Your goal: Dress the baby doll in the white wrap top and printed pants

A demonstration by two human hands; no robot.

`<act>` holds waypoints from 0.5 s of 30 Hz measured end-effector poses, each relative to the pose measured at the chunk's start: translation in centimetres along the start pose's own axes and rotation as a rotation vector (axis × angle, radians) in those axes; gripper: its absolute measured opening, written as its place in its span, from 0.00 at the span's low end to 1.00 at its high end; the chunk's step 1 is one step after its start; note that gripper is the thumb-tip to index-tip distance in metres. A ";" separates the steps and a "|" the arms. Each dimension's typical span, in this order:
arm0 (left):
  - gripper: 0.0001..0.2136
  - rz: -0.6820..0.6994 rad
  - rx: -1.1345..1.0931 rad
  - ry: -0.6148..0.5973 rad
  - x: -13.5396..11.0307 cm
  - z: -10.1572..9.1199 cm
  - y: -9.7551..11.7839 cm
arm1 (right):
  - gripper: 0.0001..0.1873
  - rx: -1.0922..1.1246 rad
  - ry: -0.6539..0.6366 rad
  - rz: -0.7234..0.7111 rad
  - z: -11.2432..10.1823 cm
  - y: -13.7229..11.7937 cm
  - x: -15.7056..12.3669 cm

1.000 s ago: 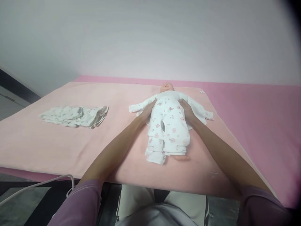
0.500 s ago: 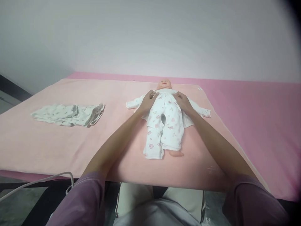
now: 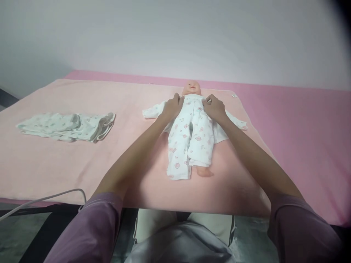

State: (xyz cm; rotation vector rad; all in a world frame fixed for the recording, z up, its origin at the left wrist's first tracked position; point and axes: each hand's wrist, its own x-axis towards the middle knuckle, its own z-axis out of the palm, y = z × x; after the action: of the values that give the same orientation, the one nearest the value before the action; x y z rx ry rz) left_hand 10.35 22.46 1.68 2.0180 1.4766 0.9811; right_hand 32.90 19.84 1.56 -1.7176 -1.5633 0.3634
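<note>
A baby doll (image 3: 192, 88) lies on its back, its head away from me. White printed baby pants (image 3: 190, 135) cover its legs and reach up its front to the upper chest. My left hand (image 3: 174, 106) is closed on the waistband's left side, and my right hand (image 3: 214, 106) pinches the right side. Beneath the pants spreads a long-sleeved white top (image 3: 220, 133), its sleeves stretched out to both sides. One bare foot (image 3: 204, 171) pokes from the right pant leg; the left leg's cuff hides the other foot.
Folded white printed baby clothes (image 3: 65, 126) lie to the left on the peach blanket (image 3: 128, 106). A pink surface (image 3: 301, 146) extends to the right, with a pale wall behind. A white cable (image 3: 41, 199) crosses the front left edge.
Both hands have drawn the waistband slightly higher toward the doll's head. More of the bare foot shows below the right cuff. The whole view has shifted a little.
</note>
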 end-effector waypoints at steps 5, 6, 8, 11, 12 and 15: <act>0.10 0.084 0.345 0.116 -2.8 -2.6 1.8 | 0.11 -0.154 0.102 -0.393 -3.9 -4.4 -6.9; 0.11 0.114 0.361 0.118 -4.6 -3.6 2.2 | 0.11 -0.150 0.056 -0.478 -5.0 -5.5 -9.5; 0.12 0.171 0.362 0.065 -9.9 -5.9 3.1 | 0.09 -0.130 -0.128 -0.623 -7.0 -7.0 -15.3; 0.11 0.188 0.324 -0.070 -20.2 -8.8 3.8 | 0.07 -0.162 -0.378 -0.789 -8.4 -7.2 -23.6; 0.11 0.175 0.304 -0.120 -23.5 -9.2 3.8 | 0.08 -0.188 -0.407 -0.814 -8.3 -6.9 -25.7; 0.15 0.108 0.258 -0.161 -31.0 -9.0 3.2 | 0.12 -0.260 -0.356 -0.829 -6.4 -5.6 -29.2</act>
State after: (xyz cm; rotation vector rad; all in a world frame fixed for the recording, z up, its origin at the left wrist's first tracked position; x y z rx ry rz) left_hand 0.12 -8.35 1.10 2.3200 1.4832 0.6765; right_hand 27.15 -10.00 1.55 -1.0559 -2.5030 0.0336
